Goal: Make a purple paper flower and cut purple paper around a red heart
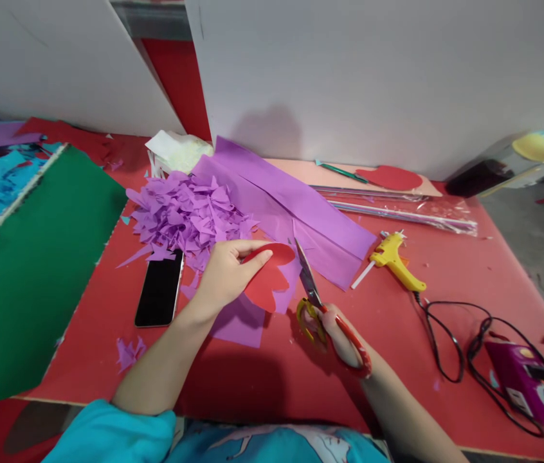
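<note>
My left hand [233, 273] pinches a red paper cutout [265, 286] with rounded, scalloped lobes along its right side. Purple paper [240, 325] lies on the table under that cutout; whether my fingers hold any of it is unclear. In my right hand [337, 331] are scissors [308, 273] with one red and one yellow handle loop. Their blades point up and away from me, slightly parted, just right of the red cutout and apart from it.
A heap of purple paper scraps [188, 212] lies behind a phone [160, 289]. Long purple sheets [296, 199] stretch across the back. Rightward are a yellow glue gun [395, 257], its cord, and a purple box [525, 382]. A green board [45, 270] covers the left side.
</note>
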`<state>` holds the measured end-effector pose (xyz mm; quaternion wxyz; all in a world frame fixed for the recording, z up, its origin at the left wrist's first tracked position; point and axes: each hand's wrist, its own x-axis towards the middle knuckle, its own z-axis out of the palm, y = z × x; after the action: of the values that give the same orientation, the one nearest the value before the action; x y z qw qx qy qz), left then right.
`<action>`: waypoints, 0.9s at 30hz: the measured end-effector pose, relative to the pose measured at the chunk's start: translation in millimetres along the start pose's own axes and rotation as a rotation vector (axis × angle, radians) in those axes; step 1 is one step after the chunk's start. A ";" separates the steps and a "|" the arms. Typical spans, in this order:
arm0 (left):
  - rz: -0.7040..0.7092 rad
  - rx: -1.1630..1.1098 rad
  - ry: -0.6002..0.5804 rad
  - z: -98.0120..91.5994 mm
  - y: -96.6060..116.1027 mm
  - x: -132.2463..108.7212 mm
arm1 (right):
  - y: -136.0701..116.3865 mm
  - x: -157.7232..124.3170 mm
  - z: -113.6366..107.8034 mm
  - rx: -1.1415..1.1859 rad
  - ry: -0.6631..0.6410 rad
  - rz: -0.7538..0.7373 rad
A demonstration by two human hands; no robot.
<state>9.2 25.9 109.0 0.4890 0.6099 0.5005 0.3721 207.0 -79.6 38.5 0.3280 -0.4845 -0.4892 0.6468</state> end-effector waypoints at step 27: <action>-0.043 0.024 0.009 -8.6 5.8 1.2 | -5.3 10.4 -8.5 -0.113 0.174 -0.075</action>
<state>2.7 28.9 116.6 0.4871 0.6033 0.5201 0.3582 211.5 -66.0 40.0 0.3655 -0.5379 -0.5123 0.5610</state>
